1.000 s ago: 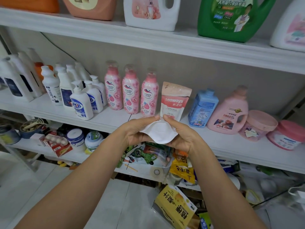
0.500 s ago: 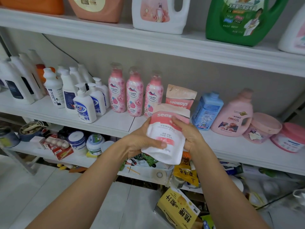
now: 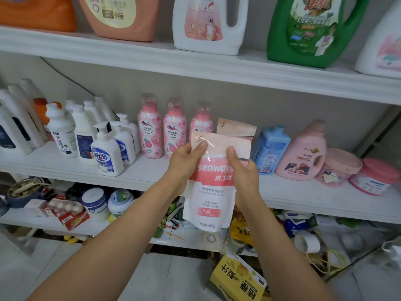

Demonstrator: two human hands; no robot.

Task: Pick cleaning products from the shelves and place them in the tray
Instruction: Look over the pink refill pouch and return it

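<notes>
Head view: pouch (image 3: 208,187) has been turned upright, pinched at 12 o'clock by left hand (image 3: 184,164) and right hand (image 3: 244,173); judged picked, tray next.

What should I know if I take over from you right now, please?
Left hand: holds the seaways pouch near its top, thumb on the front.
Right hand: holds the same pouch at its right edge.
The pouch is upright in front of the middle shelf; a second pouch stands behind it on that shelf.
Done: pouch picked.
Left: place it in the tray, which is not in view.
</notes>
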